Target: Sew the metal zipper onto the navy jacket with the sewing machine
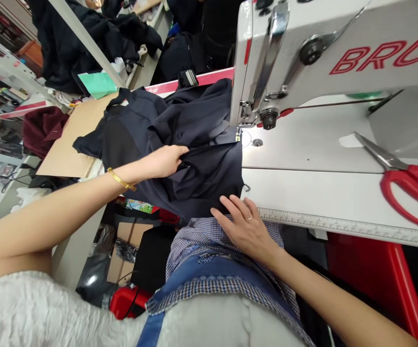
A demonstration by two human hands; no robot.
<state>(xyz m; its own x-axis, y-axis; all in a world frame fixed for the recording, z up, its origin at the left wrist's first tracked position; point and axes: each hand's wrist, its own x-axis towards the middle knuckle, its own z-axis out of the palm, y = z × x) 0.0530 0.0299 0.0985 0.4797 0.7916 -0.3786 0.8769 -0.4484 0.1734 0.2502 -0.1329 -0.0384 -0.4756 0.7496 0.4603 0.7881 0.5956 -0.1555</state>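
Note:
A dark navy garment (209,178) lies bunched over the left part of the sewing machine bed, and its edge runs under the presser foot (238,135). My left hand (167,161) pinches a fold of the cloth left of the foot, fingers closed. Near the table's front edge, my right hand (243,224) has its fingers spread, the tips resting at the garment's lower corner. The white sewing machine (320,58) stands over the right side, with a small light shining by the needle.
Red-handled scissors (407,178) lie on the machine bed at right. A measuring tape strip (339,222) follows the front edge. Brown board (64,140), a green piece (98,84) and maroon cloth (44,130) are at left. Dark cloth (86,43) is piled behind a white post.

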